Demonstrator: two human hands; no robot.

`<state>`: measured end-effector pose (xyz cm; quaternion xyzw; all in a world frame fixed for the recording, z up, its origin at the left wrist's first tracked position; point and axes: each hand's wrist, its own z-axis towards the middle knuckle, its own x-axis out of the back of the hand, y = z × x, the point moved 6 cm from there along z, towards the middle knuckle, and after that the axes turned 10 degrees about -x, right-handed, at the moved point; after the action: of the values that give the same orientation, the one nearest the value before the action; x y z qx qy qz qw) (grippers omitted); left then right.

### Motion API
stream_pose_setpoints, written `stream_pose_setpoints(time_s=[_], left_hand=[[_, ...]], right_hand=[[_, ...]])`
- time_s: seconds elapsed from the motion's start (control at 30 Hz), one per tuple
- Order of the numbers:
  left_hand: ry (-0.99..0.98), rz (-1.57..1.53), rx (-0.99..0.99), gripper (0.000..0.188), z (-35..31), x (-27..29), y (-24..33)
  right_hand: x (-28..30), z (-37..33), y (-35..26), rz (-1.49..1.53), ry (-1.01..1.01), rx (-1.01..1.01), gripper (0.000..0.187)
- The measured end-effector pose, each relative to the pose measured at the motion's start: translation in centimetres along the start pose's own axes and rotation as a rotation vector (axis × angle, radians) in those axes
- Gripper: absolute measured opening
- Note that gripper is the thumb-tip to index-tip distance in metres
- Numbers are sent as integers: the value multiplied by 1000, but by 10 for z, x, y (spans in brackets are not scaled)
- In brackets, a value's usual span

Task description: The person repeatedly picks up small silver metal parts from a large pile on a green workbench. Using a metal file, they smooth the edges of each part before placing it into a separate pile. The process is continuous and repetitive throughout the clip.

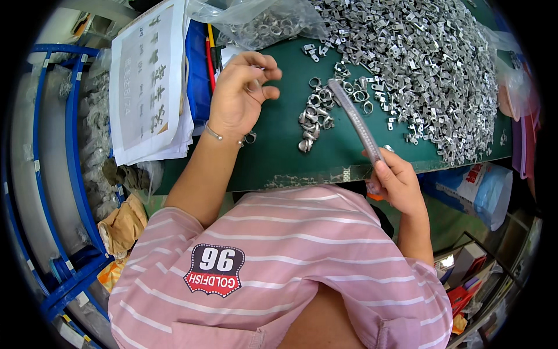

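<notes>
My right hand point(398, 180) grips the near end of a clear plastic ruler point(357, 121) with fine marks along it. The ruler slants up and left over the green tabletop point(261, 157), its far end above some silvery metal ring clamps point(314, 110). These clamps lie in a loose small heap between my hands. My left hand point(238, 90) is raised at the left of the heap, fingers curled and the thumb apart from them. A small silvery glint shows among its fingers; I cannot make out what it is. Beside my left wrist lies a single ring clamp point(250, 138).
A big pile of small bent metal brackets point(424, 70) covers the right side of the table. A clear bag of rings point(261, 23) lies at the back. Left stand paper sheets point(145, 87), a blue tray point(197, 70) with pens, and a blue rack point(72, 128).
</notes>
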<state>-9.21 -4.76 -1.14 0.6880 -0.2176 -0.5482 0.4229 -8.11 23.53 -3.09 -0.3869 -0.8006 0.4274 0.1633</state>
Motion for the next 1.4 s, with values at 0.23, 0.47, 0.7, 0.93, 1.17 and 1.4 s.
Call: stream_pose_setpoints(time_s=[0.23,0.47,0.7,0.93,1.17,1.4], left_hand=[[-404,1239,134,17,-19,-12,-40],[-278,211,338,9,-29,-7,-44],[-282,-123,243,24,-30,-12,-33],[-284,20,173,34,-29,-11,-32],[-284,211,95,37,-30,-19,-24],[-378,402,-21,36,-29,-23,-18]], right_hand=[[1,-1,2,16,27,3,34],[-4,1,-2,-11,13,9,34],[-6,1,-5,-43,-7,11,33],[-12,-1,-10,-170,-44,47,31],[-14,0,-13,-282,-12,49,29],[-14,0,-11,-289,-19,34,30]])
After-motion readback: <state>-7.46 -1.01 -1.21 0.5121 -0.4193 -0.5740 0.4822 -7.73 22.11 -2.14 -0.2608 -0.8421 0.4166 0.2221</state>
